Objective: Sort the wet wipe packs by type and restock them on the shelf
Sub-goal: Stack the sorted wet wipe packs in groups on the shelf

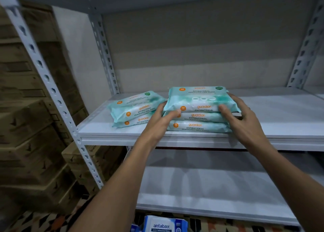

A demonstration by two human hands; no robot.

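Hands (201, 121) flanking stacked wipe packs (199, 107)

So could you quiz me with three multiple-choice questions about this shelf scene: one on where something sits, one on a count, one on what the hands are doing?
1. Where is the blue antabax pack?
A. On the top shelf
B. Down below the shelves
C. On the green stack

2. How many packs are in the right stack of green guardian packs?
A. Three
B. One
C. Five

3. What are the hands doing?
A. Hanging idle
B. Holding a box
C. Touching the right stack from both sides

Answers: B, it shows at the bottom edge, under the lower shelf. A, three labelled fronts lie one on another. C, the left hand and right hand flank the stack, fingers on its front.
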